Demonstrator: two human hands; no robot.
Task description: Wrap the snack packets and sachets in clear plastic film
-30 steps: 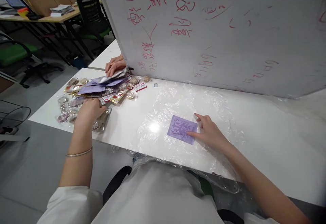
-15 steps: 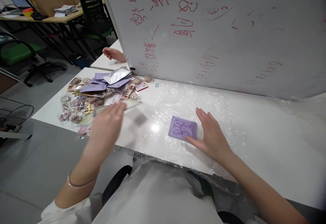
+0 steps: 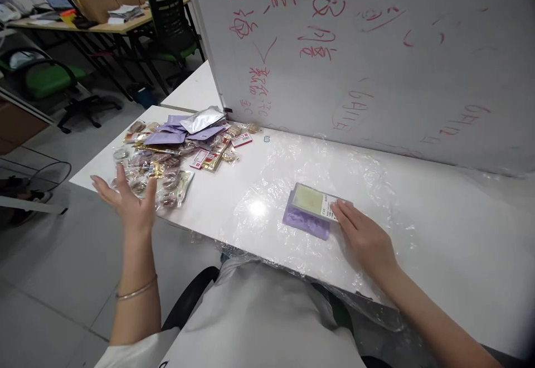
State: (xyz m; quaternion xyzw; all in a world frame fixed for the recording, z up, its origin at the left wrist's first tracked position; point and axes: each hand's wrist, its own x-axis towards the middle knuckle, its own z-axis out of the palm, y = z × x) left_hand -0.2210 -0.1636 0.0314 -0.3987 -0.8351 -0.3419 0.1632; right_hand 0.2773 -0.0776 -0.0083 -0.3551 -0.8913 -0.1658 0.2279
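Note:
My right hand [image 3: 363, 237] has its fingers closed at the right end of a flat clear packet [image 3: 308, 197] with pale green contents and a white printed label. The packet lies over a purple sachet [image 3: 306, 224], whose lower part still shows. Both are on the white table, over a sheet of thin clear plastic film [image 3: 267, 175]. My left hand [image 3: 132, 203] is open with fingers spread, holding nothing, above the near left edge of a pile of small wrapped packs [image 3: 169, 181].
Purple sachets [image 3: 165, 136] and a silver pouch [image 3: 203, 119] top the pile on the left. Along the table's far side stands a whiteboard [image 3: 376, 78] with red writing. Chairs and a wooden desk [image 3: 117, 27] are in the left background.
The pale green packet has come onto the purple sachet, and my right hand has closed at its end. My left hand has moved left and spread. Another person's hand behind the whiteboard is gone.

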